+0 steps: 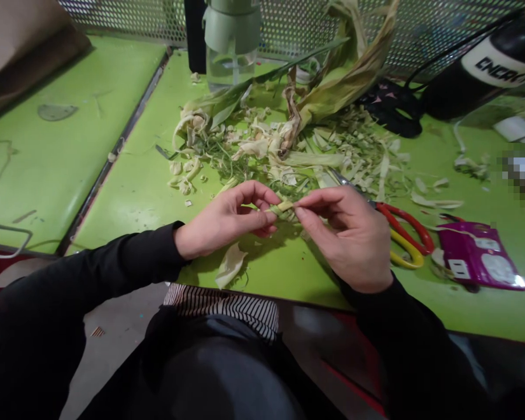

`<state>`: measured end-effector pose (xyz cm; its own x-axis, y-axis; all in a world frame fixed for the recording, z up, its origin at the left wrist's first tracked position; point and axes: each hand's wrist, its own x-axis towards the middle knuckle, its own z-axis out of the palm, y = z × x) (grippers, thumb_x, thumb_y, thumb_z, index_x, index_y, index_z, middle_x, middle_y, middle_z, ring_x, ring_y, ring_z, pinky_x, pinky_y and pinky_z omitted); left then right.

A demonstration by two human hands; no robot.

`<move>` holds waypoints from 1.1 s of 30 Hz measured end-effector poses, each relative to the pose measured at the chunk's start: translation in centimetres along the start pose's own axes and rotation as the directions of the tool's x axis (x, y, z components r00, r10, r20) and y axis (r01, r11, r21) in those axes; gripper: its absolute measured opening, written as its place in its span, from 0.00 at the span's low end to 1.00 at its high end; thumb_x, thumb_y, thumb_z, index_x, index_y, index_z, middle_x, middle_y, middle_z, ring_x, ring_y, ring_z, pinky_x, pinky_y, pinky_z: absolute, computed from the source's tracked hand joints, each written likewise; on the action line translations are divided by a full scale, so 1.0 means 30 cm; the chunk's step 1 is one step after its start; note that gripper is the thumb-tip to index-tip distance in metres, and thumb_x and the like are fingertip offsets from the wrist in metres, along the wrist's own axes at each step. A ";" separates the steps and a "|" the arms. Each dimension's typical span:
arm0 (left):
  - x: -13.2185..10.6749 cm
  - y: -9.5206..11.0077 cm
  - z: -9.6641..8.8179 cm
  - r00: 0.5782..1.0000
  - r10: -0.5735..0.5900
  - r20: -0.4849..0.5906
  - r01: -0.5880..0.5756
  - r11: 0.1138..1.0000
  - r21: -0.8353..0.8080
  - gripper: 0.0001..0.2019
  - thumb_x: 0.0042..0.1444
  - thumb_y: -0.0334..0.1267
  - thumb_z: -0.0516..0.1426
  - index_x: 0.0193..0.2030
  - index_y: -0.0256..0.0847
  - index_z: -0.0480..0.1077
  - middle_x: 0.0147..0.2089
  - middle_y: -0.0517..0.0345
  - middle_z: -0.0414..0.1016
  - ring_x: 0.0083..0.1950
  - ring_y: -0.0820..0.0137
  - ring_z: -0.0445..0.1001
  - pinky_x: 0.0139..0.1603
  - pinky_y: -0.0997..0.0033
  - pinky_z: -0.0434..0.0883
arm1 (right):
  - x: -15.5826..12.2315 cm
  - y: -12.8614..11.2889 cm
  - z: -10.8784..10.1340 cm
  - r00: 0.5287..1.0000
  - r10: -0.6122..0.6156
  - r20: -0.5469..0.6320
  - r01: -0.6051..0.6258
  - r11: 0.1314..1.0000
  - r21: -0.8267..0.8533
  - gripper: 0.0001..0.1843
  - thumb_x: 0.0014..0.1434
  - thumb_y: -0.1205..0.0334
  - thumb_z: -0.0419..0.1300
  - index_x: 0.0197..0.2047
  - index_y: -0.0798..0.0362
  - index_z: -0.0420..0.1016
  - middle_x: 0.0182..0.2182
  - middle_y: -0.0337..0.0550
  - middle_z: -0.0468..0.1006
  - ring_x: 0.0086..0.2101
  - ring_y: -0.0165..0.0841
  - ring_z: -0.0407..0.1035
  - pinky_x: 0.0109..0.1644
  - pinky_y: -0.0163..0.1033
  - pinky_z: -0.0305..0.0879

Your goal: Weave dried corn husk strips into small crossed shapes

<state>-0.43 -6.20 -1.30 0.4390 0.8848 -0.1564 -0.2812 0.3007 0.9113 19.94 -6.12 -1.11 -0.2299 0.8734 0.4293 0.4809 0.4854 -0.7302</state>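
Between my two hands is a small yellow-green strip of corn husk, folded or woven at its middle. My left hand pinches its left end between thumb and fingers. At its right end, the thumb and forefinger of my right hand are closed on it. Just beyond lies a heap of husk scraps and cut strips. Scissors with red and yellow handles lie by my right hand, their blades partly hidden behind it. A loose pale husk piece rests near the table edge.
Long dried husks lean at the back, beside a clear bottle with a green lid. A purple packet lies to the right; a black bottle is behind it. A brown paper bag sits far left on the green table.
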 end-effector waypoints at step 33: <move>0.011 0.003 -0.007 0.967 -0.253 0.030 0.251 0.925 -0.285 0.06 0.61 0.27 0.61 0.35 0.34 0.68 0.29 0.59 0.78 0.31 0.78 0.80 0.36 0.84 0.77 | 0.002 -0.014 -0.001 0.988 -0.081 0.129 0.084 0.996 -0.020 0.05 0.60 0.65 0.66 0.39 0.45 0.78 0.40 0.40 0.83 0.39 0.35 0.78 0.44 0.42 0.76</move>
<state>-0.49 -5.80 -1.37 0.5209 0.7688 -0.3710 -0.3928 0.6017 0.6954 19.75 -6.28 -0.77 -0.3751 0.8289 0.4149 0.4766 0.5564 -0.6806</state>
